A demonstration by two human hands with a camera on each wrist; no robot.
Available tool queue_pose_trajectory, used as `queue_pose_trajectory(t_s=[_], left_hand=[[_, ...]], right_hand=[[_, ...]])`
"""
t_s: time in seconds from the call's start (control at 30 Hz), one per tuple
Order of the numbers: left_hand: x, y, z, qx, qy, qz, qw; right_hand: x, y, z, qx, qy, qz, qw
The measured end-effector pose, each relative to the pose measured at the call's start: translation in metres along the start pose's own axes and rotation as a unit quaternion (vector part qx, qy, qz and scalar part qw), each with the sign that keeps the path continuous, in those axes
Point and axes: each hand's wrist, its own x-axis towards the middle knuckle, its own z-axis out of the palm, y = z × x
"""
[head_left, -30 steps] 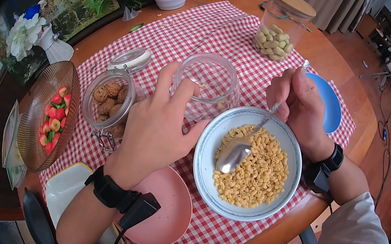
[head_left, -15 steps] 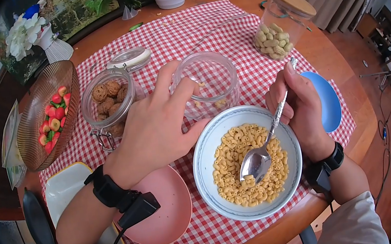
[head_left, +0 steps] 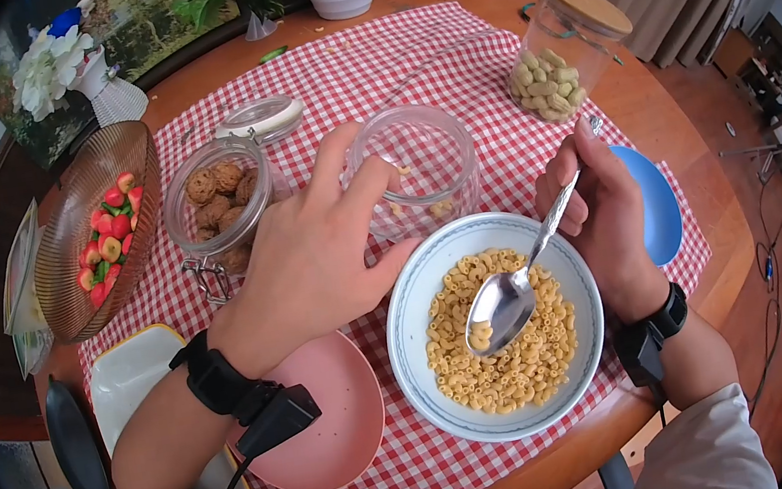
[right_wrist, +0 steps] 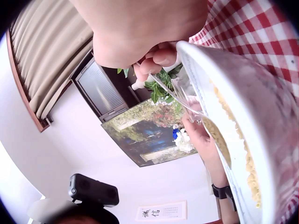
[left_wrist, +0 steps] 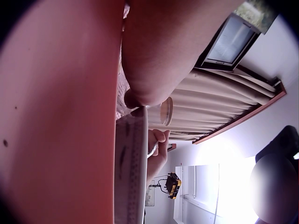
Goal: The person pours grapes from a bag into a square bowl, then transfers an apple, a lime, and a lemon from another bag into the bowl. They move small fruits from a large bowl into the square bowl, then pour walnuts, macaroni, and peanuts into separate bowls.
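In the head view my right hand (head_left: pixel 602 223) pinches the patterned handle of a metal spoon (head_left: pixel 511 305). The spoon's bowl hangs over elbow macaroni (head_left: pixel 502 380), and a little of the macaroni lies in it. This macaroni fills the bottom of a white bowl (head_left: pixel 414 383) with a blue-lined rim. My left hand (head_left: pixel 315 246) holds the left side of a clear glass jar (head_left: pixel 451 175), its fingers around the wall near the rim. Its thumb reaches to the edge of the bowl. A few macaroni pieces lie at the bottom of the jar.
A jar of walnuts (head_left: pixel 217 195) with its lid open stands left of my left hand. A pink plate (head_left: pixel 336 415) and a white dish (head_left: pixel 132 369) lie under my left forearm. Peanuts fill a lidded jar (head_left: pixel 549 84) at back right, and a blue plate (head_left: pixel 653 205) lies beyond my right hand.
The spoon has turned in my right hand, dipped into the macaroni, then risen slightly leftward with a little in it. My left hand has stayed at the glass jar.
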Motion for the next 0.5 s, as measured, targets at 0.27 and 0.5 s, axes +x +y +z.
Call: queue_pose_trajectory(t_s=[0.27, 0.5], left_hand=[[0.001, -0.002, 0.003, 0.001, 0.011, 0.007, 1.000], [0.001, 0.002, -0.001, -0.004, -0.006, -0.008, 1.000]], right_hand=[[0.006, -0.006, 0.026, 0.083, 0.198, -0.040, 0.976], [0.005, 0.003, 0.003, 0.131, 0.038, -0.041, 0.990]])
